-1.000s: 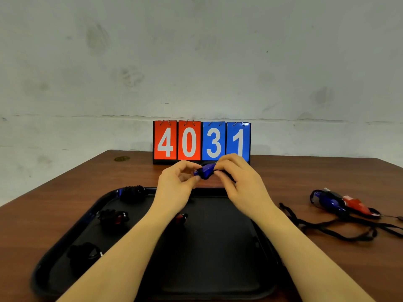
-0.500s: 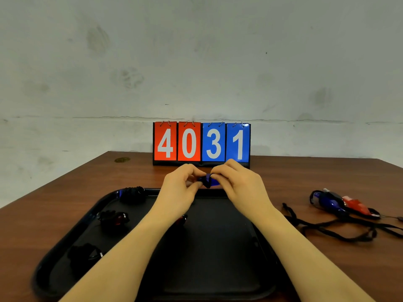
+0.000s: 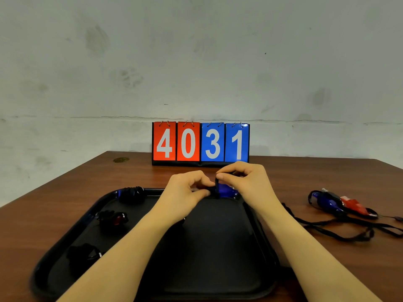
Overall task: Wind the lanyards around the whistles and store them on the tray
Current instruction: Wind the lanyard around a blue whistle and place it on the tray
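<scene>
Two hands meet over the far rim of the tray (image 3: pixel 72 223), working one blue whistle (image 3: pixel 225 190) between them, so the step in hand looks like the winding of its black lanyard (image 3: pixel 216 185). The left hand (image 3: pixel 185 192) has its fingers curled in, thumb and forefinger pinching the dark, already wrapped end of the whistle. The right hand (image 3: pixel 246 182) is likewise curled, its thumb and forefinger nipping the cord just above the whistle, with the blue body showing under its palm. How much cord is left loose I cannot tell. Next, by my judgement, the last turns want tucking tight, then the bundle goes down onto the tray beneath the hands. Three wound whistles (image 3: pixel 113 217) lie on the tray to the left of the left forearm. Well out to the right of the right hand, on the table (image 3: pixel 327 175), a blue and a red whistle (image 3: pixel 340 204) wait with lanyards sprawled. Beyond both hands stands a scoreboard (image 3: pixel 200 142).
</scene>
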Available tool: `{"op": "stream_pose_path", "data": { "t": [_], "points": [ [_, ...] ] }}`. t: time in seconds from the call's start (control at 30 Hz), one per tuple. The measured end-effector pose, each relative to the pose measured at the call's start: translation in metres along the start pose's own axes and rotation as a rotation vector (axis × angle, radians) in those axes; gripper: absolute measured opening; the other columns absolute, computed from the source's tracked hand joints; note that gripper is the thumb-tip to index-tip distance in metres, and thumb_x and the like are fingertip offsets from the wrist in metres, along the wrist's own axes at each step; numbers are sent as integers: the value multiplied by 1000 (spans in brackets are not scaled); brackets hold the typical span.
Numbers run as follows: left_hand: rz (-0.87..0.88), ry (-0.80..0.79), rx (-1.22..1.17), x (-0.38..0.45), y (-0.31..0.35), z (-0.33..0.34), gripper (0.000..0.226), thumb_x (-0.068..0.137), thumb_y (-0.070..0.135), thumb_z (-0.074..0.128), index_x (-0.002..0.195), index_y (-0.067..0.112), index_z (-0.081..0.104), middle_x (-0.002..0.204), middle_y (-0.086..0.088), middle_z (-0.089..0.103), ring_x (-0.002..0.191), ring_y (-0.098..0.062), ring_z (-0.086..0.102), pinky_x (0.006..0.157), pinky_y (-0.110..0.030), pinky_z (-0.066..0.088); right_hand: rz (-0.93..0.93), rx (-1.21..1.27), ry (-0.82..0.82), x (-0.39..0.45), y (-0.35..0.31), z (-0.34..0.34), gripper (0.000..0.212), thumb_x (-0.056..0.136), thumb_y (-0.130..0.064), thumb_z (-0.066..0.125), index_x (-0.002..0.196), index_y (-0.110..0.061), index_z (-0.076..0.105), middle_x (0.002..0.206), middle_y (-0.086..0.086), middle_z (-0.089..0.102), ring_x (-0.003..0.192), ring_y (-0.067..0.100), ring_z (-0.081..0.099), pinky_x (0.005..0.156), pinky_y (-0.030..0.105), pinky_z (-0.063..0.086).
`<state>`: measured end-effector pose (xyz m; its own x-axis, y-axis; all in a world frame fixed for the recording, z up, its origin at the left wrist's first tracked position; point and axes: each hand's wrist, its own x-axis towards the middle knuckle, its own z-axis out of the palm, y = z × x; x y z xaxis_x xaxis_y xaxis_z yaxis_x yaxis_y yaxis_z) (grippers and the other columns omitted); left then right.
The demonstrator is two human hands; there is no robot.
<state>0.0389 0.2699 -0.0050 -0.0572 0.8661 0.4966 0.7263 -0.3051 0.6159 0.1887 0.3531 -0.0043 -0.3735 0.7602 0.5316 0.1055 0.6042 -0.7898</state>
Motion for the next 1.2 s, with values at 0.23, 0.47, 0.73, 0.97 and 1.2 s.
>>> {"op": "stream_pose_path", "data": {
  "t": [0.23,0.47,0.73,0.97,1.2],
  "points": [
    [-14,131,-244,0,1,0,28,77,2,68,84,29,65,88,14,66,87,5,61,79,-5,46,141,192,-25,2,0,-6,13,81,-6,66,93,-10,71,88,2,71,91,8,65,64,14,53],
    [-95,283,-386,3,-1,0,27,77,-1,68,82,25,64,85,14,66,78,10,62,68,-5,48,79,97,-188,-3,-1,0,10,84,-12,64,80,-14,73,65,-5,68,61,2,57,63,12,48],
    [-176,328,-282,6,-5,0,24,80,3,66,82,26,61,86,17,63,81,3,60,66,-9,39,101,160,-295,-3,-8,-5,11,84,-15,64,81,-12,74,68,0,69,64,8,55,64,16,46],
    [-180,308,-172,7,-11,2,21,80,2,65,85,23,61,85,15,62,83,0,60,68,-11,42,-36,-91,-231,-5,-10,-1,9,86,-17,63,91,-16,71,78,-6,68,78,1,60,73,15,45],
    [-104,242,-25,5,-11,5,18,82,3,64,88,20,62,85,14,60,81,1,58,66,-6,44,-590,-711,-20,-1,2,5,29,88,-29,44,91,-13,68,95,2,66,86,17,60,73,23,45]
  ]
}}
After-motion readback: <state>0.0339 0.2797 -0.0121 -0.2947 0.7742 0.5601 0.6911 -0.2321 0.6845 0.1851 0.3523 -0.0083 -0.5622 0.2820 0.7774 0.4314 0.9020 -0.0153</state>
